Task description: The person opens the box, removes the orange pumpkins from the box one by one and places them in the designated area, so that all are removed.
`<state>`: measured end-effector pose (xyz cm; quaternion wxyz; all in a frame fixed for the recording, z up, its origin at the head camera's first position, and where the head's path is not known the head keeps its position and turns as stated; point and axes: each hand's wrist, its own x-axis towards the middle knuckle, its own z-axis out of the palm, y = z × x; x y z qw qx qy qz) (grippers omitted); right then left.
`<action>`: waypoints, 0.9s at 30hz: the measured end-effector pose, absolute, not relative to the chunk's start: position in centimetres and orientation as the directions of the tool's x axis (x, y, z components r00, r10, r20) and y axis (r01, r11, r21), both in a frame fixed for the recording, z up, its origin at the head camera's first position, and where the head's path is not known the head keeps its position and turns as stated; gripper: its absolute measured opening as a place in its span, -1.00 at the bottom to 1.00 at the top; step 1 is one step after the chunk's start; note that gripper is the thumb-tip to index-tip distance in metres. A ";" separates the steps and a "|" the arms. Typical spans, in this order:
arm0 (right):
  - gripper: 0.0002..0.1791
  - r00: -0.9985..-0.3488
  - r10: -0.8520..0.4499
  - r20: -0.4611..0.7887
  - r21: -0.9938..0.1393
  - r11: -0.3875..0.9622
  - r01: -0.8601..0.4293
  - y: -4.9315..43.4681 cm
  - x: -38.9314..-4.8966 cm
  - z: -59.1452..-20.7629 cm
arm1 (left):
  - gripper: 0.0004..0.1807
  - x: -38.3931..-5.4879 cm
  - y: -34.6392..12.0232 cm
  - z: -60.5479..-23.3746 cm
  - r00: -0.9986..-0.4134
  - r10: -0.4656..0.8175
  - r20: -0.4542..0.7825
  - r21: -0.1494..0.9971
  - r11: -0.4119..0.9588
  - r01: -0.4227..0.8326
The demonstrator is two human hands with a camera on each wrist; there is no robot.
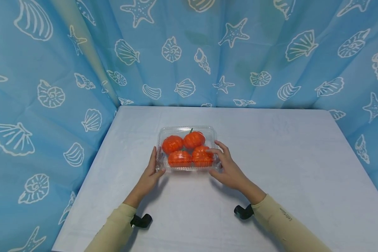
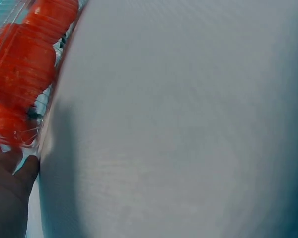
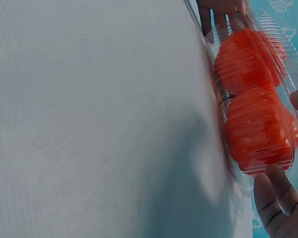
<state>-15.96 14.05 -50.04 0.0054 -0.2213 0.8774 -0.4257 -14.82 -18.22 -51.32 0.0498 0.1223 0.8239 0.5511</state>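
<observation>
A clear plastic clamshell box (image 1: 186, 168) sits on the white table, holding several shiny red-orange fruits (image 1: 179, 158) that look like tomatoes, with bits of green stem. Its lid lies over them; whether it is latched I cannot tell. My left hand (image 1: 149, 178) holds the box's left end, thumb by the front corner and fingers along the side. At the right end, my right hand (image 1: 229, 171) grips the box with its thumb near the front corner and its fingers over the lid and side. In the right wrist view, fingertips (image 3: 275, 186) touch the near end.
White cloth covers the table (image 1: 289, 168), which reaches back to a blue curtain (image 1: 195, 52) printed with white shells and starfish. The curtain also hangs along the left and right sides. A black wrist device (image 1: 141, 221) shows below each forearm.
</observation>
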 end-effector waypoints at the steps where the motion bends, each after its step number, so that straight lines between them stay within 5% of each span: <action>1: -0.35 -0.902 -0.392 0.181 -0.752 0.536 -0.383 14.0 -16.0 -50.0 | -0.08 -14.8 -18.2 -51.3 -0.964 0.257 0.062 0.919 0.363 0.156; 27: -0.40 -0.890 -0.379 0.255 -0.736 0.521 -0.433 13.3 -15.8 -50.9 | -0.19 -14.5 -17.6 -51.4 -0.976 0.197 0.091 0.911 0.380 0.162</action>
